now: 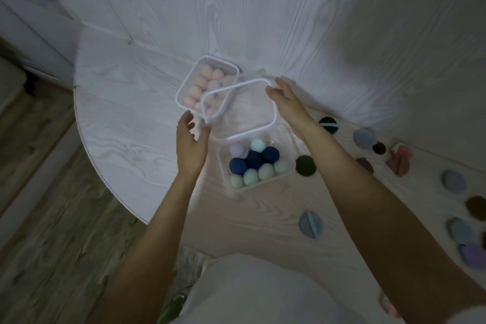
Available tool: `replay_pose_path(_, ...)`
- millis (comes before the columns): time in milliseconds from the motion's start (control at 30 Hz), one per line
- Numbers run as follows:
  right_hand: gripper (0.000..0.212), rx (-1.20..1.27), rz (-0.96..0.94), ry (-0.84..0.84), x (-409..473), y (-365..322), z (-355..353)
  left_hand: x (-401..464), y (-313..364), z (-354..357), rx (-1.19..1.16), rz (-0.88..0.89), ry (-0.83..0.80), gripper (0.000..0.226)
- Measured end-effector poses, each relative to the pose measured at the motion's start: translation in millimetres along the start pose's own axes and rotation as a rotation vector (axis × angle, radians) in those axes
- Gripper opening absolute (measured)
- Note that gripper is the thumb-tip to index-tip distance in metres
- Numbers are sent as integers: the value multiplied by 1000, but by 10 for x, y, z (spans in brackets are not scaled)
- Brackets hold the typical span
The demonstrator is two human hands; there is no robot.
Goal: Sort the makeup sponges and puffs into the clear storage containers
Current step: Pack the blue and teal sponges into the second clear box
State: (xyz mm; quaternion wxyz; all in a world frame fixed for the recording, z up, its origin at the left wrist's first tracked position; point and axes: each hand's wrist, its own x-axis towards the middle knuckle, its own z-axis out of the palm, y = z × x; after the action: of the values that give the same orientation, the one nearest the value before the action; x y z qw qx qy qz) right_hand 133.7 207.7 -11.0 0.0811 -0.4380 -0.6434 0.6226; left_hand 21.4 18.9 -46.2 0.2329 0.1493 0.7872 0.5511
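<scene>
Dimly lit and motion-blurred, so we read the fine detail with caution. Our left hand [190,143] sits at the near-left corner of the clear lid [239,108], thumb against its edge and fingers loosely curved; whether the fingers pinch it from below is hidden. Our right hand [285,98] reaches to the lid's far-right corner with fingers extended along the rim; we cannot tell if it grips. The lid is tilted and held up between both hands, overlapping two containers.

Beyond the lid to the left, a clear container of pink sponges [203,81] stands on the tabletop [126,118]; its near-right part is seen only through the lid. Just nearer us, below the lid, an open clear container [231,179] holds blue, mint and lilac sponges [253,159]; its walls are hard to make out.

Right of the hands, round puffs lie scattered on the tabletop: a dark green puff [305,165] just beside the open container, a grey-blue puff [311,225] nearer us, others further right, some cut off by the frame edge.
</scene>
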Motion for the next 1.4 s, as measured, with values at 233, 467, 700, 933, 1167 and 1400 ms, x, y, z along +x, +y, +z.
replay_pose_path(233,41,-65,-206,60,-607,219,-225,-229,177,-56,-185,1,-146,37)
replay_pose_path(467,46,-748,-340,-118,-1239,1088,-311,-598,-345,-119,262,80,-376,65)
replay_pose_path(700,64,-1025,-527,207,-1185,1438,18,-697,-458,-74,193,121,-525,73)
replay_pose_path(933,60,-1099,-539,281,-1174,1340,71,-728,-375,-52,164,74,-511,75)
replay_pose_path(1167,65,-513,-373,212,-1336,1330,2,-790,-556,-87,24,-181,-405,50)
replay_pose_path(1400,50,51,-177,303,-1255,860,97,-703,-221,-237,-208,-142,-214,30)
